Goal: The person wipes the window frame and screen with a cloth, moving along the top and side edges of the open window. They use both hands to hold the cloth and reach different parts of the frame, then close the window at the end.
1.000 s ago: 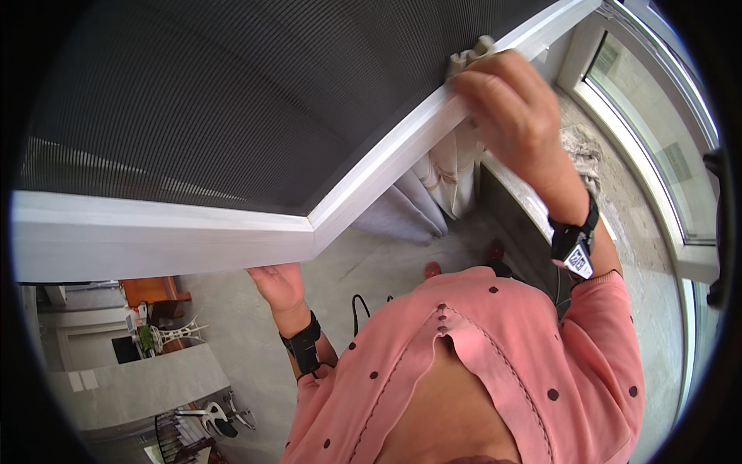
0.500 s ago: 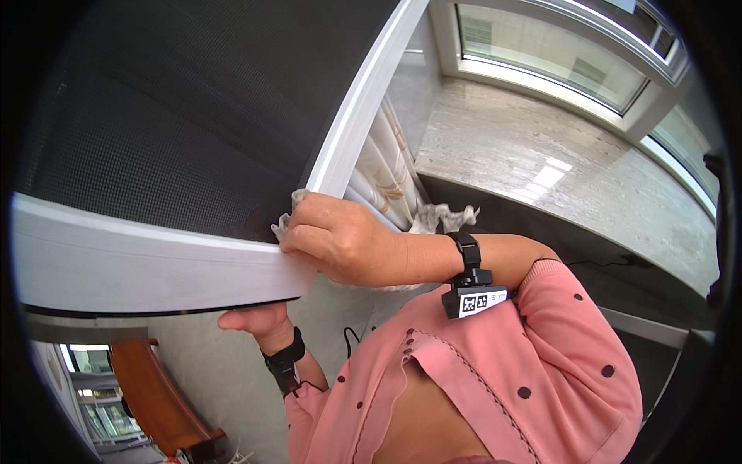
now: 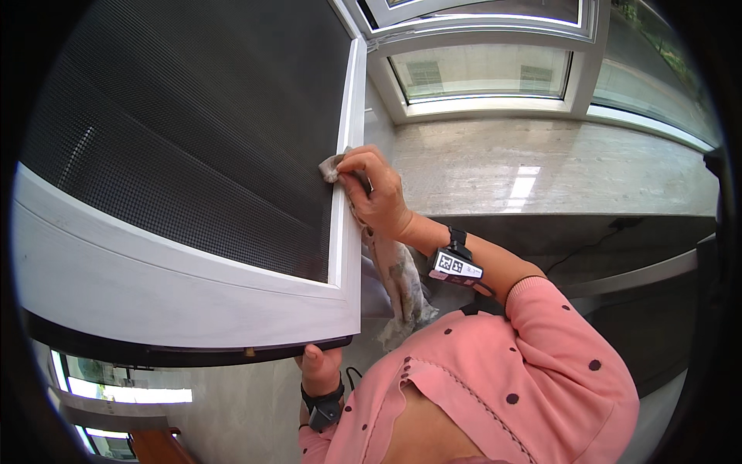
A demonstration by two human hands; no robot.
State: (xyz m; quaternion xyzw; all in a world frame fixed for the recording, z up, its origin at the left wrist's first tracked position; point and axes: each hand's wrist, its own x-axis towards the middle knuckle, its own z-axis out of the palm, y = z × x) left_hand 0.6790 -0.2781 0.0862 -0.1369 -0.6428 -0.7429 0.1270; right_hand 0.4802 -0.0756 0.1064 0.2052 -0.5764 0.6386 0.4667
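A white-framed window screen (image 3: 193, 274) with dark mesh stretches across the left side of the view. My right hand (image 3: 376, 189) pinches a crumpled grey-white cloth (image 3: 331, 166) against the inner edge of the upright frame bar, where it meets the mesh. The rest of the cloth hangs below my wrist, long and stained. Under the frame's lower corner, my left hand (image 3: 320, 370) grips the dark bottom edge, its thumb in sight and its other fingers hidden behind the frame. Both wrists wear black straps with small devices.
A glossy stone windowsill (image 3: 464, 174) runs along the right, below white-framed windows (image 3: 487, 69). Under the sill, a thin cable (image 3: 587, 259) lies in a dark recess. Brown wooden furniture (image 3: 158, 447) stands at the lower left on a pale floor.
My right hand has moved up the upright bar with the cloth, away from the lower corner. More cloth hangs in sight. The frame appears shifted and turned in view; my left hand stays beneath it.
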